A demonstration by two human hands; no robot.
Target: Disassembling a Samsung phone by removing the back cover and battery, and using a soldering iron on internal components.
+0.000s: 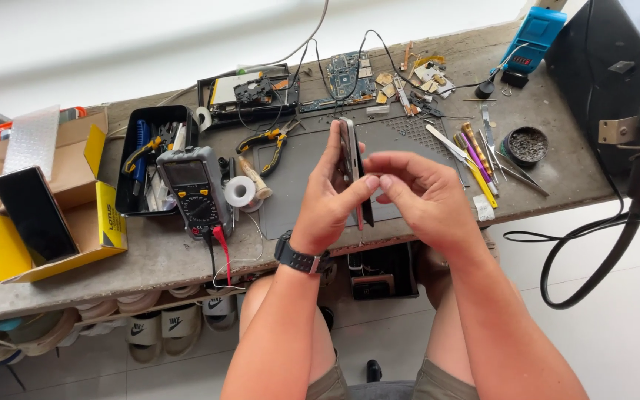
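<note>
Left hand (327, 200): grip closed around a slim smartphone (351, 167), held upright and edge-on above the near side of the bench (150, 255), over the grey work mat (301, 174); thumb on the edge that faces the right hand, fingers behind; black wristwatch (299, 259) on the wrist. Right hand (424, 196): fingers curled, fingertips (388, 181) meeting the phone's edge just beside the left thumb; whether they pinch anything small cannot be told. Left of the mat: digital multimeter (192, 189) with red and black leads (224, 252) trailing over the bench edge; spool of solder wire (241, 191) just beside it; black tray (131, 170) of hand tools behind the multimeter; yellow-handled pliers (267, 141) lying on the mat's far left corner. Far left: open yellow cardboard box (101, 215) with a dark phone screen (35, 215) leaning in it. Far side: opened device (250, 92) with wires, bare blue circuit board (346, 78), scattered small parts (409, 81). Right of the mat: row of pry tools and tweezers (475, 159), round black tin (527, 144), blue unit with display (535, 37). Right edge: black equipment (609, 74) with a black cable (594, 252) looping down. Under the bench: sandals (175, 326) on a shelf.
</note>
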